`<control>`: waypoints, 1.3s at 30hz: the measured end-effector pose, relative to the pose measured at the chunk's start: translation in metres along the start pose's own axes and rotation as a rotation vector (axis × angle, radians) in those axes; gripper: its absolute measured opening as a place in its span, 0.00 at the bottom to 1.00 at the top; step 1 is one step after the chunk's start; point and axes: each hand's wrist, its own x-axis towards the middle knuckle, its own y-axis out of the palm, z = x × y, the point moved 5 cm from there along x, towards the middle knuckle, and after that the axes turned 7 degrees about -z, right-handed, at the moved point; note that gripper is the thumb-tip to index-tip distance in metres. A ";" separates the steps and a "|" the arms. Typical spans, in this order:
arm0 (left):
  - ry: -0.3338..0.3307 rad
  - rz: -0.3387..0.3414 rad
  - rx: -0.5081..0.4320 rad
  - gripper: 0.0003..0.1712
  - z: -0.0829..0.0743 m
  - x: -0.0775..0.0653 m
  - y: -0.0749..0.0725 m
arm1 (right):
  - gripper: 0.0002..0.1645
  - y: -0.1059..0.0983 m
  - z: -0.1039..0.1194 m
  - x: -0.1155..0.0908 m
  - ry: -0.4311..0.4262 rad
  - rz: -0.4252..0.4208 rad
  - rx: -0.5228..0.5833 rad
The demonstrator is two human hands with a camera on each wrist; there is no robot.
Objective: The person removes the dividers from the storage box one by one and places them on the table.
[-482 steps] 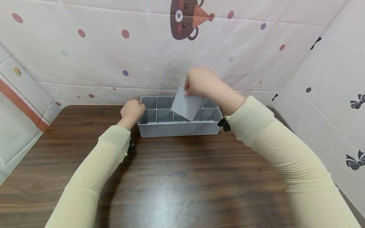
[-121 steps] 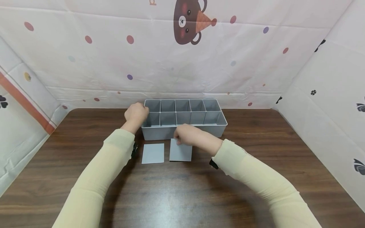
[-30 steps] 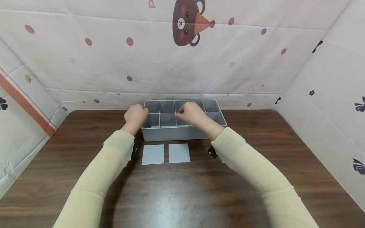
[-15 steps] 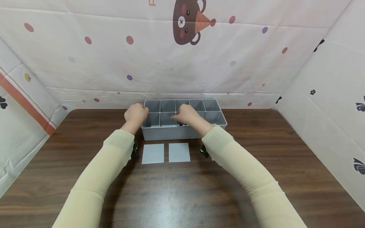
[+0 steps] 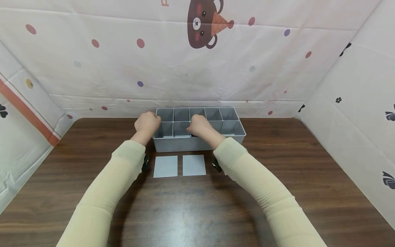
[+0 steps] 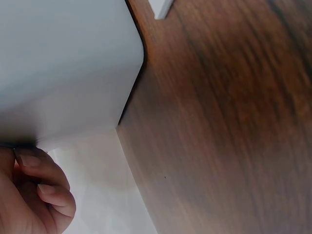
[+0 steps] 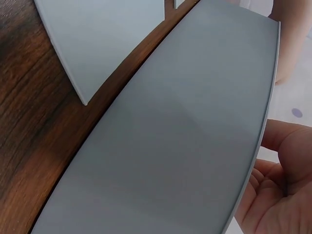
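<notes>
The work looks to be the stripping of cross dividers from a grey box [image 5: 200,144], and I judge it partly done. One divider [image 5: 165,166] and a second divider [image 5: 194,165] lie flat on the surface [image 5: 277,178], side by side with a narrow gap between them, just in front of the box. The box stands at the far edge of the surface, near the cloth wall. It still holds its long lengthwise wall and several cross walls, so most of the job remains.

The left hand [image 5: 147,123] grips the box's left end. Its fingers [image 6: 44,183] are curled against the end wall (the wrist view shows them tucked close to it). The right hand [image 5: 199,126] reaches down into the middle of the box over the front row. From the head view its fingers are bent downward. Whether they pinch a cross wall or only touch it I cannot tell, because the hand hides the spot. The right wrist view shows only the palm behind the box's front wall [image 7: 185,146].

- **Box:** one.
- **Dividers on the surface:** two.
- **Lengthwise wall in the box:** one.
- **Compartments, back row:** five can be counted, so there are four cross walls there.
- **Compartments, front row:** it seems to match the back row, but the right hand covers its middle, so I cannot be sure of that count.
- **Hands:** two, both at the box.
</notes>
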 end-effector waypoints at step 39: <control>-0.006 -0.007 0.031 0.24 0.000 0.001 0.000 | 0.26 -0.023 0.010 -0.003 -0.012 -0.103 0.054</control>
